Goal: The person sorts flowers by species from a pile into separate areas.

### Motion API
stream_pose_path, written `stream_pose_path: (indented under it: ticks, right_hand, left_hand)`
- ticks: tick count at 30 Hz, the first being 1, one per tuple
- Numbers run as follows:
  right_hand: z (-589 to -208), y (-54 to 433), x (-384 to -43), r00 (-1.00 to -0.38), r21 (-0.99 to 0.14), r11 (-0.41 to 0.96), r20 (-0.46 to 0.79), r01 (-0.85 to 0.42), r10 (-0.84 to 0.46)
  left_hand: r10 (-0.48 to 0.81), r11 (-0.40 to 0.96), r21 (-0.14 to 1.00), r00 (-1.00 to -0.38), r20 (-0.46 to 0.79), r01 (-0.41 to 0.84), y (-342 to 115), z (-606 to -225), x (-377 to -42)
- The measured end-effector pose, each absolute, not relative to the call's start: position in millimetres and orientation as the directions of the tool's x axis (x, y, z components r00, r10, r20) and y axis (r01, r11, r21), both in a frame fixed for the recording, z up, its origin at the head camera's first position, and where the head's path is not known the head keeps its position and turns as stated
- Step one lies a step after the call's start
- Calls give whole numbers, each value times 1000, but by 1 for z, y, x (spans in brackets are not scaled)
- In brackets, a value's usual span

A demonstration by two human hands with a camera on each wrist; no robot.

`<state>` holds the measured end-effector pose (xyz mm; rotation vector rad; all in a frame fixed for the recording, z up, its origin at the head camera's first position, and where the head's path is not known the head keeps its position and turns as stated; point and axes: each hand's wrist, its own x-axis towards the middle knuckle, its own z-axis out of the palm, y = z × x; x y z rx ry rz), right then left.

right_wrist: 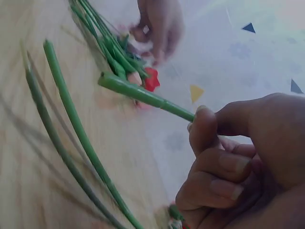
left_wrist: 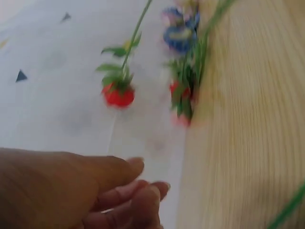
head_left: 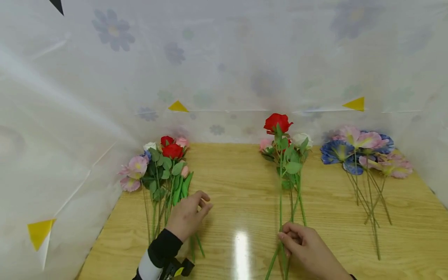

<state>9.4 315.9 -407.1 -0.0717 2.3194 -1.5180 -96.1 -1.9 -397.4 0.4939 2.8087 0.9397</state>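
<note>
My right hand (head_left: 309,247) pinches the green stem of a red rose (head_left: 277,123) between thumb and fingers. In the right wrist view the cut end of that stem (right_wrist: 138,95) juts out past the fingertips. Beneath it, another bunch with a white rose (head_left: 301,140) and a pink rose (head_left: 265,144) lies on the table. My left hand (head_left: 189,214) hovers over the stems of the left bunch, its fingers loosely bent and holding nothing. That bunch includes red roses (head_left: 172,151), a pink tulip (head_left: 185,171) and a pink-lilac flower (head_left: 137,166).
Blue flowers (head_left: 336,151) and pink ones (head_left: 397,165) lie with crossed stems at the right of the wooden table (head_left: 231,186). A pale sheet with floral print (head_left: 224,70) rises behind the table and along its sides.
</note>
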Motion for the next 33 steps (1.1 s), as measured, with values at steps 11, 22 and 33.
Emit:
stream_pose_path:
  ticks: [11,22,33]
  right_hand:
    - [-420,333,-1,-940,-826,518,-322,222,-110]
    - [-435,334,-2,-931,-812,522,-354,262,-83]
    - [-428,333,2,-937,-792,530,-350,303,12]
  left_hand:
    - [93,966,251,-990,-105,64,-61,-404,-95]
    - [86,974,225,-978,-192,42,-58,-414,-96]
    - [160,935,337,-980,-122,110,-58,-416,-94]
